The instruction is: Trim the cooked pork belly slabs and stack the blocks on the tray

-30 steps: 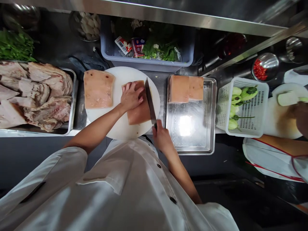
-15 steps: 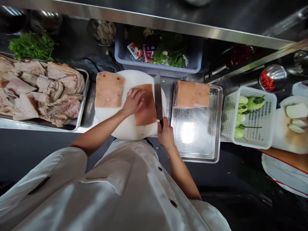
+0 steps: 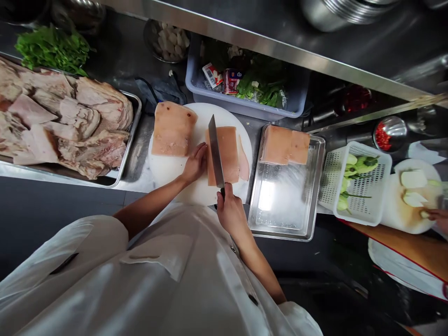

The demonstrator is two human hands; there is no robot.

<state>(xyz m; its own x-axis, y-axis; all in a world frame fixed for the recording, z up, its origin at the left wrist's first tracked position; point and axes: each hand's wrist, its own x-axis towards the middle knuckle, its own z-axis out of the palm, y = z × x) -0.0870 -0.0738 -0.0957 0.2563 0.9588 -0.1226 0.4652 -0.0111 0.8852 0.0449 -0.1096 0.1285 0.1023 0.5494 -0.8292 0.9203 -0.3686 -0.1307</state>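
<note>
A rectangular slab of meat with smooth skin (image 3: 229, 151) lies on a round white cutting board (image 3: 168, 170). My right hand (image 3: 231, 210) grips the handle of a cleaver (image 3: 216, 151), whose blade is over the left part of the slab. At the slab's left edge rests my left hand (image 3: 195, 164), its fingers close together and touching the side of the meat. A thin cut strip (image 3: 243, 158) lies just right of the slab. A thicker block of meat (image 3: 174, 129) sits on the board's left side.
Large meat pieces fill a metal tray (image 3: 135, 135) at left. On the right are a tray (image 3: 308, 224) with stacked slabs and a white basket (image 3: 384, 186) of vegetables. Behind stands a blue-grey bin (image 3: 245, 106). Another person's hand (image 3: 439, 219) is at far right.
The cleaver has moved left from the slab's right edge to over its left part. My left hand has slid off the slab's top to its left side. A separate strip now shows at right.
</note>
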